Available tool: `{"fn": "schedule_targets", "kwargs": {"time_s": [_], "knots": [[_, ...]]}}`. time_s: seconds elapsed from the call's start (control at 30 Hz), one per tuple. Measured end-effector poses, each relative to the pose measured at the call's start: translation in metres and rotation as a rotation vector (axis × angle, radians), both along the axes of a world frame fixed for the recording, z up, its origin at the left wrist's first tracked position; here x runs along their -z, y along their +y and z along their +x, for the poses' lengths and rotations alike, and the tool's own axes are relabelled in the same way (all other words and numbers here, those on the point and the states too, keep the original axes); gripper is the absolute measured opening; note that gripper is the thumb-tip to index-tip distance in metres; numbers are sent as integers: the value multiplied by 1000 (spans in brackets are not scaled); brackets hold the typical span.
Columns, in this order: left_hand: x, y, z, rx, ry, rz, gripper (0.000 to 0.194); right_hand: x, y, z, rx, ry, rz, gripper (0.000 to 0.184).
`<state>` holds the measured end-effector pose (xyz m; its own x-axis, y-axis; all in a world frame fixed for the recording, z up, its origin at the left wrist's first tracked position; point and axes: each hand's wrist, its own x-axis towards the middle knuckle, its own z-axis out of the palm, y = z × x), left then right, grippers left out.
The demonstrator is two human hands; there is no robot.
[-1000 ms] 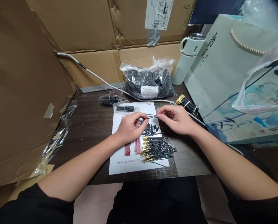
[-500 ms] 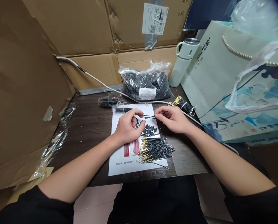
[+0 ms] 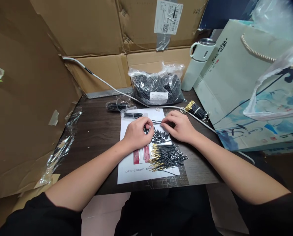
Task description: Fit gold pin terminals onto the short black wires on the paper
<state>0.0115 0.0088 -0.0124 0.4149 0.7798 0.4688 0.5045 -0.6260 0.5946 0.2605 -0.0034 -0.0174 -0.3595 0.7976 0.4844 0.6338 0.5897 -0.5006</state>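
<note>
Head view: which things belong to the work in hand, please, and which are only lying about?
Work, it seems:
black wires at the right hand
short black pieces
gold-tipped wire pile
bag of black pieces, probably supply

Apparently lying about:
bottle
paper bag
white cable

elbow-length black sleeves point(image 3: 41, 216), bare forearms point(image 3: 94, 175)

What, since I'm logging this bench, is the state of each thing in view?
Left hand: fingers curled, grip unclear
Right hand: fingertips pinched
Black wires: held in the right hand's fingertips
Gold-ended wires: loose, piled
Short black pieces: loose, scattered
Printed sheet: lying flat, partly covered
Tied bundle: banded together
Plastic bag: filled; whether sealed, unclear
Bottle: standing, lid on
Carrier bag: standing
</note>
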Motion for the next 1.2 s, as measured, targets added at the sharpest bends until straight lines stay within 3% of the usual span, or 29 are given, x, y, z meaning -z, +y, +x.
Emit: {"fn": "schedule_targets", "kwargs": {"time_s": [0.3, 0.47, 0.67, 0.77, 1.2], "knots": [[1, 2, 0, 30, 23, -5, 7, -1, 2, 6, 33, -125, 33, 13], [2, 0, -1, 77, 52, 21, 10, -13, -2, 9, 12, -49, 11, 15], [5, -5, -1, 106, 115, 6, 18, -48, -20, 15, -276, -10, -286, 11], [6, -4, -1, 102, 136, -7, 16, -57, -25, 14, -397, -57, -373, 7], [3, -3, -2, 183, 102, -40, 16, -52, -22, 9, -388, -291, -455, 12]]}}
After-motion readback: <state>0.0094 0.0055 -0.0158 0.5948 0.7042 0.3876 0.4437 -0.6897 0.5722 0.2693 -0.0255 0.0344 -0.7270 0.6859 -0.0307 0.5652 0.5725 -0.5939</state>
